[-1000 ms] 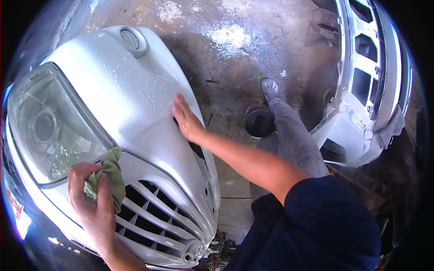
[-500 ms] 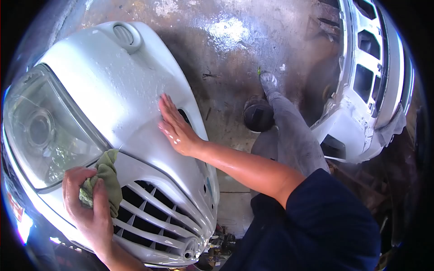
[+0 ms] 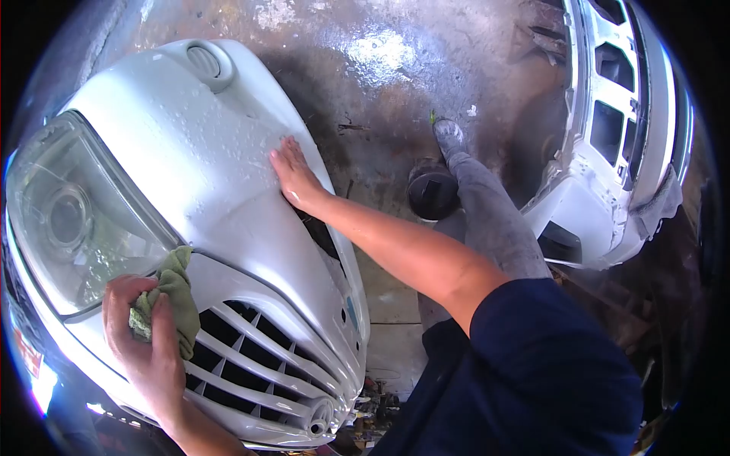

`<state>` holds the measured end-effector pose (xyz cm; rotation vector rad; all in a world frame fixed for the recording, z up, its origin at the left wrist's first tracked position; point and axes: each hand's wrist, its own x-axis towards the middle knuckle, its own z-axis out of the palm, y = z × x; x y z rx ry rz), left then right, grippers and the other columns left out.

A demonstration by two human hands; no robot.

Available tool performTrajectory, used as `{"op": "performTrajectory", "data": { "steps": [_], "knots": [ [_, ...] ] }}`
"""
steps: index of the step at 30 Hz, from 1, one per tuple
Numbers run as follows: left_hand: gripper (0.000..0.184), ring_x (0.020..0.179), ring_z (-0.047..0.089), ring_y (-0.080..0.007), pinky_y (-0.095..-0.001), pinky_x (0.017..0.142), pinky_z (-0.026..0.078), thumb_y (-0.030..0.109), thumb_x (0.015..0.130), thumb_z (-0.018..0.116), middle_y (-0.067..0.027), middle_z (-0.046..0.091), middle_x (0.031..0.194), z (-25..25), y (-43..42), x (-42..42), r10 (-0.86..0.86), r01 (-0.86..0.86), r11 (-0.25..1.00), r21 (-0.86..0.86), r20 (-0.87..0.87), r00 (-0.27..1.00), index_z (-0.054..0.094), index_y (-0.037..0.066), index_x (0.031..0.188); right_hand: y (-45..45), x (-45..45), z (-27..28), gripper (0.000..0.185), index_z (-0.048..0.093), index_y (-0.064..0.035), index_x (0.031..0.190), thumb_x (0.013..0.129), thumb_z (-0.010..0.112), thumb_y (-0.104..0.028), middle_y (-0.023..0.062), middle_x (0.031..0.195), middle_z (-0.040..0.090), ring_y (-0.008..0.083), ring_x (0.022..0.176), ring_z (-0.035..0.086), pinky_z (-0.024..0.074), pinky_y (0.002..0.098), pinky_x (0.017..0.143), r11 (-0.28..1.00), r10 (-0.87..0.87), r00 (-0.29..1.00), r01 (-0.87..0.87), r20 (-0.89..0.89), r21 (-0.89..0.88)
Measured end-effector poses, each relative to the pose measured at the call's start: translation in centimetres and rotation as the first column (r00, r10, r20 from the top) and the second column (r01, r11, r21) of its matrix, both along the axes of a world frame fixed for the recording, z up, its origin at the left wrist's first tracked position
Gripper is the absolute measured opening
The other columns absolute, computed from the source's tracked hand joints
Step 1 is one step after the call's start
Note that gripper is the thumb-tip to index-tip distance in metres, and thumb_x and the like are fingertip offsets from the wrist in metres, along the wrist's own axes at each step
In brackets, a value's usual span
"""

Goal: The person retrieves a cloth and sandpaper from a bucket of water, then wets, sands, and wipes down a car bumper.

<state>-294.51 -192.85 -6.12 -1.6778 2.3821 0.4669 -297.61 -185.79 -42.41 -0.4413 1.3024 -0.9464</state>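
Wet with drops and streaks, the white bumper fills the left half of the view. My left hand grips a folded green cloth above the bumper, between the headlight and the slatted grille. My right hand lies with its palm on the bumper's painted surface, near its right edge, fingers apart and pointing up. Nothing shows in that hand. Whether the cloth touches the bumper I cannot tell.
A second white bumper stands at the right, with a grey cloth over its edge. A dark round container is on the wet floor beside my leg and foot. Small clutter lies below the grille.
My right hand first slid down and left over the bumper, then back up and slightly right. My left hand still holds the cloth in nearly the same place.
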Motion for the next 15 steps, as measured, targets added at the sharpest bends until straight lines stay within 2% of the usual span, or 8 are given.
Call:
{"op": "performTrajectory", "data": {
  "steps": [1, 2, 4, 7, 10, 11, 15],
  "knots": [
    [0.016, 0.097, 0.059, -0.0262, -0.0349, 0.095, 0.043, -0.003, 0.078, 0.062, -0.013, 0.06, 0.096, 0.0, 0.0, -0.1, -0.006, 0.006, 1.0, 0.0, 0.01, 1.0, 0.061, -0.003, 0.094, -1.0, -0.4, 1.5, 0.074, 0.008, 0.0069, 0.158, 0.109, 0.036, -0.041, 0.0292, 0.166, 0.004, 0.0405, 0.155, 0.004, 0.0076, 0.0458, 0.127, 0.995, -0.047, 0.999, 0.047, 0.004, -0.086],
    [0.016, 0.096, 0.059, -0.0261, -0.0347, 0.095, 0.043, -0.003, 0.078, 0.062, -0.013, 0.06, 0.096, 0.0, 0.1, -0.1, -0.009, 0.009, 1.0, 0.004, 0.025, 1.0, 0.061, -0.003, 0.094, -0.9, -0.5, 3.4, 0.074, 0.009, 0.0081, 0.158, 0.109, 0.035, -0.04, 0.0297, 0.166, 0.005, 0.0407, 0.155, 0.004, 0.0071, 0.046, 0.127, 0.97, -0.064, 0.995, 0.045, -0.075, -0.241],
    [0.015, 0.095, 0.057, -0.0224, -0.0326, 0.094, 0.043, -0.001, 0.08, 0.061, -0.0104, 0.06, 0.096, -0.1, 0.1, -0.1, -0.014, 0.013, 1.0, 0.016, 0.031, 0.999, 0.061, -0.002, 0.096, 0.4, -0.5, 7.8, 0.073, 0.01, 0.0106, 0.156, 0.109, 0.034, -0.039, 0.0306, 0.165, 0.005, 0.041, 0.155, 0.005, 0.006, 0.0465, 0.127, 0.849, -0.136, 0.968, 0.003, -0.212, -0.529],
    [0.015, 0.095, 0.057, -0.0204, -0.0316, 0.093, 0.042, 0.0, 0.081, 0.061, -0.009, 0.06, 0.096, 0.1, -0.1, -0.1, -0.026, 0.026, 1.0, 0.008, 0.013, 1.0, 0.06, -0.002, 0.096, 4.1, 0.0, 5.9, 0.073, 0.01, 0.0125, 0.155, 0.109, 0.033, -0.039, 0.0323, 0.164, 0.006, 0.0413, 0.155, 0.005, 0.0063, 0.0462, 0.127, 0.819, -0.127, 0.962, -0.036, -0.242, -0.573],
    [0.016, 0.092, 0.059, -0.024, -0.0331, 0.092, 0.044, -0.003, 0.078, 0.061, -0.0111, 0.06, 0.094, 0.1, 0.1, -0.3, -0.026, 0.026, 1.0, 0.001, -0.003, 1.0, 0.061, -0.002, 0.094, 1.3, -0.1, 1.5, 0.075, 0.01, 0.0118, 0.156, 0.108, 0.035, -0.04, 0.0333, 0.164, 0.008, 0.0413, 0.155, 0.005, 0.0075, 0.0465, 0.127, 0.982, -0.052, 0.998, 0.045, -0.033, -0.182],
    [0.017, 0.091, 0.06, -0.0258, -0.0339, 0.091, 0.045, -0.005, 0.077, 0.062, -0.0122, 0.06, 0.093, 0.0, 0.0, -0.4, -0.026, 0.026, 1.0, -0.005, -0.009, 1.0, 0.061, -0.002, 0.093, -1.2, -0.9, 2.4, 0.076, 0.011, 0.0118, 0.156, 0.108, 0.036, -0.042, 0.0334, 0.163, 0.009, 0.0423, 0.155, 0.005, 0.0085, 0.0467, 0.127, 0.997, -0.062, 0.998, 0.063, 0.019, -0.053],
    [0.017, 0.091, 0.059, -0.0257, -0.0337, 0.091, 0.045, -0.005, 0.076, 0.062, -0.0123, 0.06, 0.093, -0.2, 0.3, -0.2, -0.019, 0.019, 1.0, 0.008, -0.024, 1.0, 0.061, -0.002, 0.093, -4.0, -1.3, 7.4, 0.077, 0.013, 0.0124, 0.155, 0.107, 0.039, -0.043, 0.0336, 0.163, 0.01, 0.0444, 0.154, 0.006, 0.0091, 0.0493, 0.126, 0.908, -0.111, 0.975, 0.021, -0.191, -0.419]
  ]
}}
